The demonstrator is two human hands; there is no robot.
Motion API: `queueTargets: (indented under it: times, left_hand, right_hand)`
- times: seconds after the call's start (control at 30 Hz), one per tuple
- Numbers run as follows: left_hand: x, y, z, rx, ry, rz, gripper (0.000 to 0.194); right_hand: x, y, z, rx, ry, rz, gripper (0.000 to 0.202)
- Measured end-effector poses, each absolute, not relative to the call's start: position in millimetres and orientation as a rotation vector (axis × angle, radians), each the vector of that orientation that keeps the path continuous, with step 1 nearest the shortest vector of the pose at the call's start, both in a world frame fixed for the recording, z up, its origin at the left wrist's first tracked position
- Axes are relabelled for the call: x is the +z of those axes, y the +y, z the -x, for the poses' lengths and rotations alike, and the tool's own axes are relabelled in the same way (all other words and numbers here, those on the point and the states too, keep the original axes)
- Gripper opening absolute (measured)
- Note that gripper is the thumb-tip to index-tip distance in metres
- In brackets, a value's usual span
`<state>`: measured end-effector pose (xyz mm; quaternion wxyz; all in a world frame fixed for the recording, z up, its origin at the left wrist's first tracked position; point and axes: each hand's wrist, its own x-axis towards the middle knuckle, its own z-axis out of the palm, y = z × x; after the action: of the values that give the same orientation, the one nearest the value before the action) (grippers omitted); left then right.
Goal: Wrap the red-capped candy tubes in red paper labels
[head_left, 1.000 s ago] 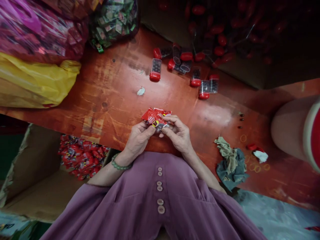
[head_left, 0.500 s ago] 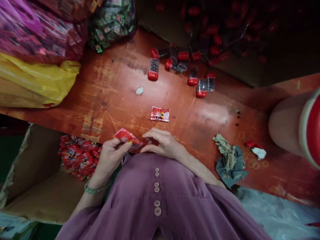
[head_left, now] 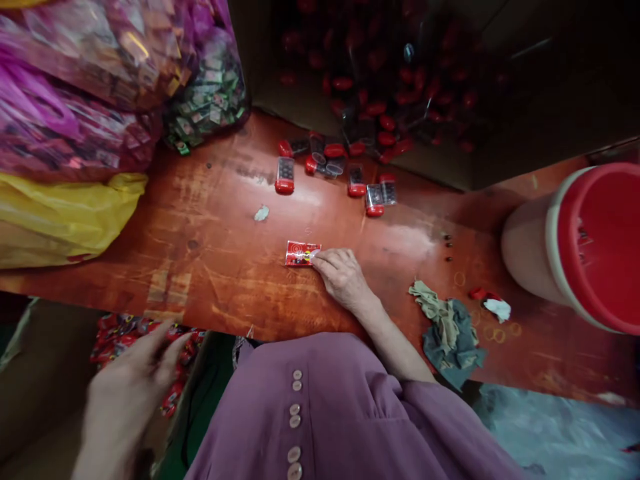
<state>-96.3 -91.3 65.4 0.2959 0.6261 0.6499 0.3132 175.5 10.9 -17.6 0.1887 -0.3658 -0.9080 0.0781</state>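
On the reddish wooden table lies a flat red printed packet (head_left: 299,253). My right hand (head_left: 341,275) pinches its right edge between thumb and fingers. Low at the left, my left hand (head_left: 127,383) is blurred by motion over the box of red packets (head_left: 117,337); its fingers are apart and nothing shows in them. Clear tubes with red caps and dark balls inside (head_left: 285,177) lie beyond the packet.
A large dark box (head_left: 295,110) of red-capped tubes stands at the back. Bags of small packets (head_left: 100,127) and a yellow bag (head_left: 65,213) are at the left. A red-lidded bucket (head_left: 530,233), crumpled cloths (head_left: 453,333) and rubber bands are at the right.
My left hand has moved down and left, and the packet it held is no longer in it. My right hand has reached forward and taken hold of the packet lying on the table.
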Motion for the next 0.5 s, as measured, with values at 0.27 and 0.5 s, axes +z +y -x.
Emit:
queueTargets:
  times: [0.27,0.5]
  left_hand:
    - [-7,-22,26,0.843,1.470,-2.442,0.030]
    - [-26,-8,17,0.816,1.378,-2.631,0.020]
  right_hand:
    - [-13,9,-173,0.411,-2.569,1.042,0.026]
    - [16,63,-207,0.656,-2.342,1.290,0.022]
